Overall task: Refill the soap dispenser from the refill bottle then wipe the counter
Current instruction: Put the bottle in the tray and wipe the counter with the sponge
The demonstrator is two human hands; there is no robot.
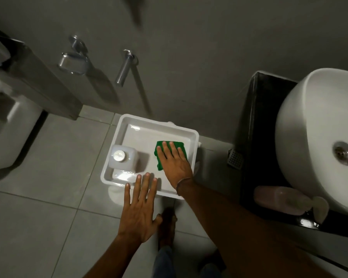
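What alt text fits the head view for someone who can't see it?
The right hand lies flat on a green cloth in a white plastic tub on the tiled floor, beside a capped translucent bottle. The left hand hovers open, empty.

bottle [122, 159] in tub [159, 122], cloth [159, 155] right

Dim and grainy from where I sit. Glare on the white tray [117, 135] rim; frame edges bend and smear.
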